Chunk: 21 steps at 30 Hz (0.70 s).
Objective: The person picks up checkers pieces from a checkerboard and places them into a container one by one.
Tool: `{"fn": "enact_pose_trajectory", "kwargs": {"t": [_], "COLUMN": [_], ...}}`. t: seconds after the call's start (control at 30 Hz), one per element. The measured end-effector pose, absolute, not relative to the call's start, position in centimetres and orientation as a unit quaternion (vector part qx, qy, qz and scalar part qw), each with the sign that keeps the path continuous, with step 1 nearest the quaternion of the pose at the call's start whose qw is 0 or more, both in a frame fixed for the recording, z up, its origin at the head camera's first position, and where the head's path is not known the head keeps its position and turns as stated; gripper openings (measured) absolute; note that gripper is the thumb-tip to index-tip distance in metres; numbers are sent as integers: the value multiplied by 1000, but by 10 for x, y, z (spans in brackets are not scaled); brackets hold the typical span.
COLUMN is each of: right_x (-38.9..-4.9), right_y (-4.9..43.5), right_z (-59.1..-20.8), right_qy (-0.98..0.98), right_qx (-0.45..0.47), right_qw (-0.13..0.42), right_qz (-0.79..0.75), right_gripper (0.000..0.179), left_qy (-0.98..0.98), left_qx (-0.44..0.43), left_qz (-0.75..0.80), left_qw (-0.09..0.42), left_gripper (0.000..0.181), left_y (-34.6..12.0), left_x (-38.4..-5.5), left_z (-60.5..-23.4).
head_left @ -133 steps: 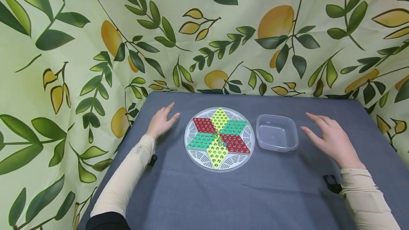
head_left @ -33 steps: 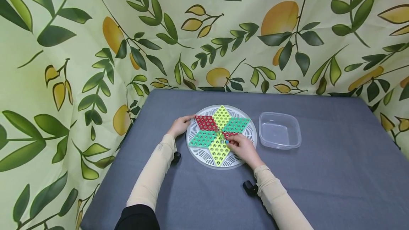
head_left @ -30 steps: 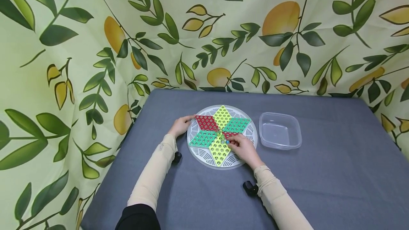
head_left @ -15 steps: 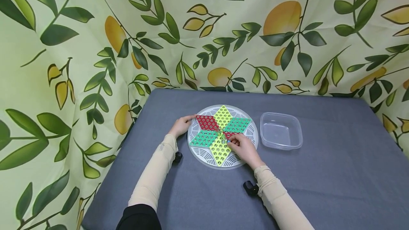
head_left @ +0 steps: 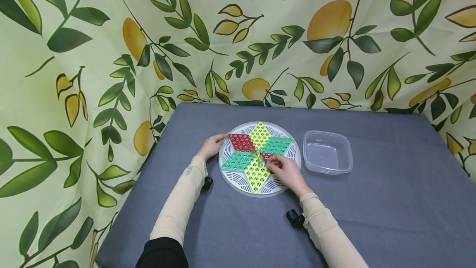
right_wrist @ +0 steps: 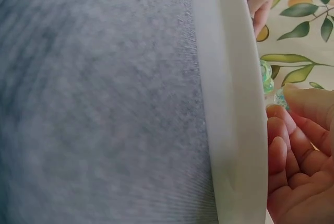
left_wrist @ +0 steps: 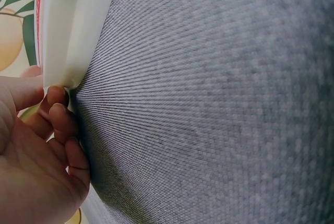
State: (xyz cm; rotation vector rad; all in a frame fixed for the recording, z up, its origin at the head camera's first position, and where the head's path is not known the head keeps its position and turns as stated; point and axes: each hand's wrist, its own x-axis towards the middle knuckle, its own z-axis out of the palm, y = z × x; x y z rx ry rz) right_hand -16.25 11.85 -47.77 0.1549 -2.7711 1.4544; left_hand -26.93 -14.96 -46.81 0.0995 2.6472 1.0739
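Note:
A round Chinese checkers board (head_left: 232, 180) with a red, green and yellow star lies on the table. My left hand (head_left: 210, 147) holds its left rim; in the left wrist view the thumb lies over the edge and the fingers (left_wrist: 63, 119) are curled against the side. Over the red point at the board's right, my right hand (head_left: 286, 171) pinches a blue marble (head_left: 268, 162) between thumb and fingertips. The right wrist view shows this marble (right_wrist: 281, 98) partly hidden by the thumb. Several clear greenish marbles (head_left: 256, 152) sit around the star's centre.
A clear plastic box (head_left: 328, 153) without a lid stands just right of the board. Grey cloth (head_left: 390, 185) covers the table. A leaf-and-fruit patterned curtain (head_left: 208, 36) rises behind the table and along its left side.
Both hands have come in from the sides to the board. The left has taken hold of the rim; the right has pinched the blue marble and shifted it slightly right in the last half second.

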Motion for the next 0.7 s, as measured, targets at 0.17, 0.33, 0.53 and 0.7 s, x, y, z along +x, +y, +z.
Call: {"fn": "enact_pose_trajectory", "kwargs": {"t": [0.17,0.33,0.53,0.7], "right_x": [-161,-161,-161,-162], "right_y": [121,123,131,140], "right_z": [-474,-467,-459,-454], "right_qy": [-879,-871,-874,-866], "right_qx": [53,60,65,69], "right_qw": [5,8,32,48], "right_qz": [474,487,480,493], "right_gripper": [17,20,24,25], "left_qy": [916,912,914,915], "left_qx": [30,18,13,12], "left_qz": [374,380,376,375], "left_qw": [145,152,151,151], "left_gripper": [40,40,39,39], "left_y": [-151,-152,-151,-149], "left_x": [-270,-269,-269,-269], "left_z": [-470,-469,-468,-468]}}
